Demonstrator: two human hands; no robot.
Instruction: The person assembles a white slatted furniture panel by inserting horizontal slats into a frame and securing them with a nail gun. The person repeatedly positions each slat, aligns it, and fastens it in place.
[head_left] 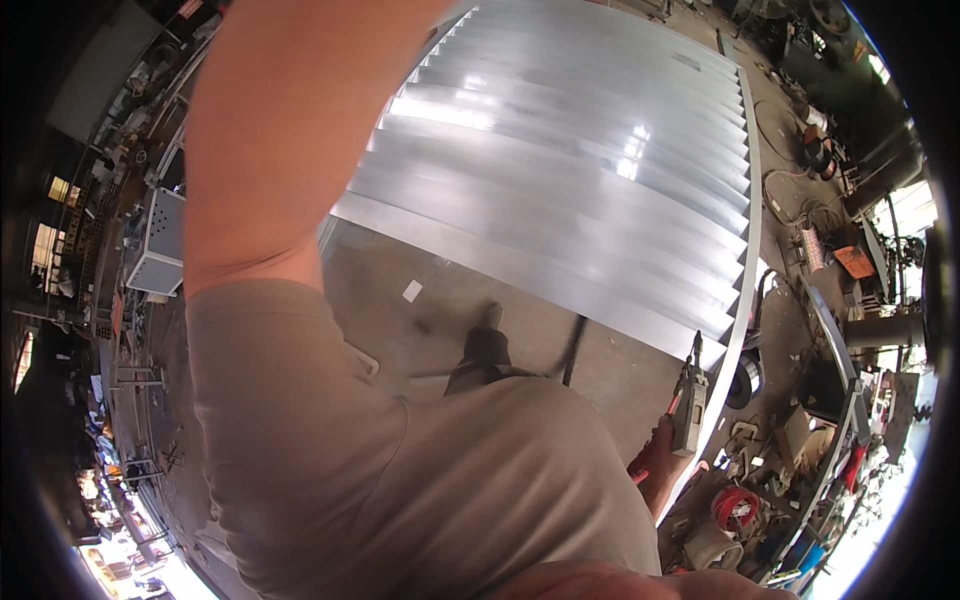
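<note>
A large silvery metal louvred panel [560, 205] fills the upper middle, its slats running across between side rails. At the lower right, my right hand [656, 462] is closed around a gun-shaped tool [688, 412] with a grey body, a dark narrow tip and some red by the grip. The tool's tip points up, close to the panel's near right corner. My bare left arm [270, 150] reaches up across the left of the picture and passes out at the top edge. The left hand lies outside the view.
Cables [790, 200], an orange box [853, 262] and a black reel [745, 380] lie right of the panel. Nearer are a red coil [735, 508] and scattered scrap. A perforated grey metal box [160, 240] stands at the left. A small white piece [412, 291] lies on the floor.
</note>
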